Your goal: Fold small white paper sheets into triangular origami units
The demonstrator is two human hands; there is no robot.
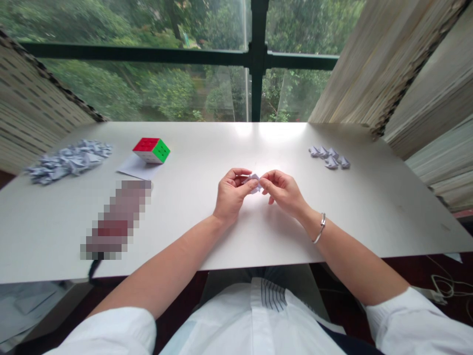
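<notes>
Both my hands meet over the middle of the white table (207, 231). My left hand (231, 193) and my right hand (283, 190) each pinch one small folded piece of pale paper (254, 181) between fingertips and thumb, just above the tabletop. A silver bracelet (320, 228) sits on my right wrist. Much of the paper piece is hidden by my fingers.
A large heap of folded paper pieces (68, 160) lies at the far left. A smaller row of folded pieces (330, 157) lies at the far right. A colour cube (151, 149) rests on a paper sheet (138, 169). A blurred-out object (116, 219) lies front left. Window behind.
</notes>
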